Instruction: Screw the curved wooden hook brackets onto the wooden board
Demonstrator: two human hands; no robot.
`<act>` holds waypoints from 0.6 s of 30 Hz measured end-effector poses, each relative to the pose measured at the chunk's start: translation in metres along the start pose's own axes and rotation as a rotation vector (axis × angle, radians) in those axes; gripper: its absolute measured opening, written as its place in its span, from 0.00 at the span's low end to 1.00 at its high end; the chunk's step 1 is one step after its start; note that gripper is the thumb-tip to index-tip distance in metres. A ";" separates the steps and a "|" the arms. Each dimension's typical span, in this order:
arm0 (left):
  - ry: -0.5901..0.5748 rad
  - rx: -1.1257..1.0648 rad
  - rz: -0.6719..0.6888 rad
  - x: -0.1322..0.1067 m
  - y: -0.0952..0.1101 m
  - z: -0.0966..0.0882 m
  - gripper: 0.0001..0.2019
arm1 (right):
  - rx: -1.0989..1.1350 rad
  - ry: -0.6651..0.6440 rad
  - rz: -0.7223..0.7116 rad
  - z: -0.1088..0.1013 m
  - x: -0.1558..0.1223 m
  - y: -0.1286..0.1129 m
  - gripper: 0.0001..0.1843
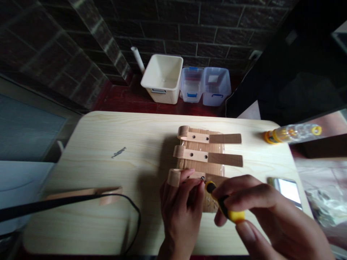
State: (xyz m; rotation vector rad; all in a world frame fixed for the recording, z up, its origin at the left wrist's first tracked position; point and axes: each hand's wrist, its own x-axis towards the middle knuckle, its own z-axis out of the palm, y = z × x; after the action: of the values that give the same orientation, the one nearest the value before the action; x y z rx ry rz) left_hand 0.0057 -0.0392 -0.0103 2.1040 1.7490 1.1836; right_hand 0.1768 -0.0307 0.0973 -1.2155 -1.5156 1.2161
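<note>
A cardboard box (202, 169) lies on the light wooden table (108, 137) with three wooden hook pieces on it. My left hand (180, 202) pinches a small screw (202, 178) at the nearest wooden piece (175, 177) and steadies it. My right hand (257, 206) grips a yellow-and-black screwdriver (225, 206), its tip set against that screw. The other two wooden pieces, the far one (208, 137) and the middle one (207, 157), lie free with dark screw holes showing.
Loose screws (118, 152) lie at mid-left. A long wooden strip (84, 192) and a black cable (81, 200) cross the near left. A phone (288, 188) and a plastic bottle (292, 133) sit at the right. White and clear bins (162, 77) stand on the floor behind.
</note>
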 end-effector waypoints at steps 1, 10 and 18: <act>-0.001 0.005 0.003 0.000 0.000 0.000 0.03 | 0.021 -0.002 0.007 0.001 0.000 0.001 0.12; -0.010 0.011 0.002 0.002 0.001 -0.002 0.01 | 0.093 0.025 0.014 0.008 0.001 0.000 0.13; -0.003 -0.009 -0.012 0.003 0.002 -0.002 0.02 | -0.072 -0.012 -0.090 -0.001 0.004 -0.001 0.07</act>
State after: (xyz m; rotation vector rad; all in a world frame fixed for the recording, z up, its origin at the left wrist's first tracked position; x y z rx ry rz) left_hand 0.0056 -0.0379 -0.0061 2.0858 1.7496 1.1821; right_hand 0.1766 -0.0264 0.0989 -1.1755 -1.6179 1.1202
